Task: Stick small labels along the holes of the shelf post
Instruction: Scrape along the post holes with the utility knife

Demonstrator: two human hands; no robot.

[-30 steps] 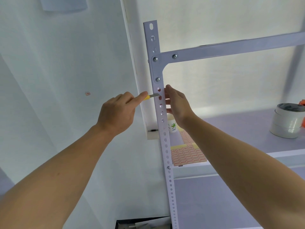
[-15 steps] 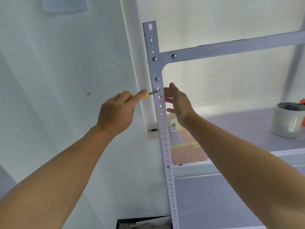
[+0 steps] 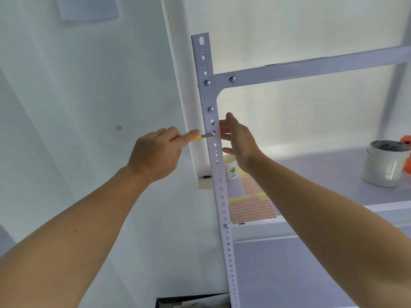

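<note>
white wall and a pale backlit panel fill the view behind a metal shelving frame. nearest, two bare forearms reach up from the bottom edge. left hand [image 3: 155, 152] is clenched around a small tool [image 3: 203, 136] with a yellow handle, its metal tip touching a hole in the shelf post [image 3: 219, 174]. right hand [image 3: 239, 141] hovers just right of the post, fingers spread and loose, grasping nothing. below and beyond the right hand, label sheets [image 3: 251, 208] lie flat on the shelf [image 3: 333, 165], with a paper cup [image 3: 230, 170] just behind them. well to the right stand stacked tape rolls [image 3: 384, 163]. a single label [image 3: 119, 128] sticks on the wall left of the left hand.
</note>
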